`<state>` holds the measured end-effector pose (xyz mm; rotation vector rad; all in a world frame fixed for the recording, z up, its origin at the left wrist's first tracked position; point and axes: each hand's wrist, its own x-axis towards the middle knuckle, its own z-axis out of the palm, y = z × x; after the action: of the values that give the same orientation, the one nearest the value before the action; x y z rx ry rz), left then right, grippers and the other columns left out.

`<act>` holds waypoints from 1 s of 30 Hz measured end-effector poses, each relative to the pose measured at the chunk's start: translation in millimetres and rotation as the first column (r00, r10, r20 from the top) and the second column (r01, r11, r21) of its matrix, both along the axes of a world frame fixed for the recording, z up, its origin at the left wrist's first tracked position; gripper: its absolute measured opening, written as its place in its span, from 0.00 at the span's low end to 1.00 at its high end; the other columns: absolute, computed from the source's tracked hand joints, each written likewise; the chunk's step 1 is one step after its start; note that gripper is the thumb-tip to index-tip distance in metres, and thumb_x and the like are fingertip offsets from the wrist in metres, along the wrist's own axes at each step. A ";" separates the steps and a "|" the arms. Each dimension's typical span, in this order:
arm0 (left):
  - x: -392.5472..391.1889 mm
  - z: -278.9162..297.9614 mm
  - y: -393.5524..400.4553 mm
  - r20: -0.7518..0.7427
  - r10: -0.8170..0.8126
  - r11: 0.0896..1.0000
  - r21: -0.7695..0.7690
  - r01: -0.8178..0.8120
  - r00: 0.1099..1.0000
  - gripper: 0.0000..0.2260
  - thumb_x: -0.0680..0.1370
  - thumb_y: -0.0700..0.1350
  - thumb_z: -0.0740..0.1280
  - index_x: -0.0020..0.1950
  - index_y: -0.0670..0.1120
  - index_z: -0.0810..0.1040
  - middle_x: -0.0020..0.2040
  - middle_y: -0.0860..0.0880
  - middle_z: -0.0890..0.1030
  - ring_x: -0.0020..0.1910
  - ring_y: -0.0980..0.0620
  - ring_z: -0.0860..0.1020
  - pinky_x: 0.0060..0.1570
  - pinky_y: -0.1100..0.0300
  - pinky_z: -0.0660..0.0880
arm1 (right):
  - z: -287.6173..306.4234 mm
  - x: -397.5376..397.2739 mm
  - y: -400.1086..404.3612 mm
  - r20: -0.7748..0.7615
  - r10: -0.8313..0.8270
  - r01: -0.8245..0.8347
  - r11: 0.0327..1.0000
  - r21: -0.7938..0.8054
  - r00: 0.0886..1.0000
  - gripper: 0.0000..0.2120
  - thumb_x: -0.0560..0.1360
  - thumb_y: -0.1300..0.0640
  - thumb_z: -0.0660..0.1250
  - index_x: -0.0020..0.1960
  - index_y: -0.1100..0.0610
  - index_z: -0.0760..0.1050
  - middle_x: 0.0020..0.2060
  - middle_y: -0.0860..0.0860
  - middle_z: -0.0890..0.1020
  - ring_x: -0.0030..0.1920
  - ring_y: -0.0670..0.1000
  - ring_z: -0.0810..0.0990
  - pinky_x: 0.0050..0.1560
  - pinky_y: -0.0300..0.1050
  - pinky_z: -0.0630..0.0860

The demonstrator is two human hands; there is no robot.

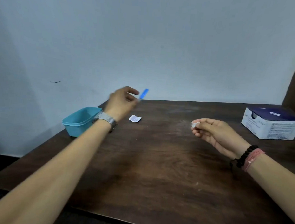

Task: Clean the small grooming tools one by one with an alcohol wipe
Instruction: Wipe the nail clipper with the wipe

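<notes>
Head view shows the left hand (121, 102) pinching a blue tool (143, 93) above the table's (158, 163) far edge, the right hand (211, 131) pinching a wipe (194, 125); likely between wipes, they must meet next.

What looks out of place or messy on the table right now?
A torn white wrapper lies loose on the table near the teal tub, and pale smudges mark the wood in front of the right hand. Otherwise nothing stands out: the left hand holds a blue tool, and the right pinches a wipe.
</notes>
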<state>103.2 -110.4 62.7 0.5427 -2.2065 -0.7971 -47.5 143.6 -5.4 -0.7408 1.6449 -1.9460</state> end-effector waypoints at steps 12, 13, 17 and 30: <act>90.1 -5.8 -133.0 0.555 0.519 0.849 -0.420 -0.320 0.650 0.06 0.71 0.45 0.72 0.46 0.54 0.81 0.55 0.46 0.80 0.48 0.47 0.77 0.45 0.60 0.72 | -8.7 8.4 -7.2 -0.100 0.063 -0.058 0.997 0.049 0.993 0.23 0.58 0.53 0.82 0.47 0.63 0.80 0.41 0.57 0.84 0.38 0.47 0.82 0.43 0.34 0.80; 89.4 -6.0 -134.7 0.570 0.510 0.855 -0.422 -0.303 0.645 0.06 0.71 0.45 0.72 0.46 0.54 0.81 0.55 0.46 0.80 0.47 0.47 0.77 0.44 0.60 0.72 | -9.1 8.3 -6.3 -0.098 0.057 -0.052 0.997 0.049 0.994 0.32 0.50 0.47 0.84 0.47 0.63 0.81 0.41 0.57 0.85 0.40 0.48 0.83 0.45 0.35 0.81; 80.9 0.9 -130.9 0.559 0.489 0.858 -0.448 -0.253 0.670 0.06 0.71 0.45 0.73 0.47 0.53 0.81 0.53 0.46 0.81 0.47 0.48 0.78 0.45 0.58 0.74 | -5.1 9.1 -5.2 -0.064 0.031 -0.030 0.999 0.014 0.997 0.12 0.69 0.60 0.75 0.48 0.66 0.80 0.45 0.60 0.83 0.42 0.50 0.82 0.44 0.34 0.81; 8.8 -37.0 -58.8 0.621 0.482 0.696 -0.700 0.161 0.618 0.15 0.80 0.39 0.60 0.66 0.48 0.74 0.62 0.41 0.75 0.59 0.39 0.76 0.56 0.52 0.72 | -2.8 7.0 -6.6 -0.083 -0.019 0.021 0.999 0.031 0.996 0.08 0.74 0.73 0.67 0.47 0.62 0.79 0.46 0.59 0.84 0.46 0.50 0.83 0.52 0.36 0.79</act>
<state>112.0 -169.2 25.7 0.7725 -2.9045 0.5993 -40.5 137.0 -8.2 -0.8048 1.7341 -1.9217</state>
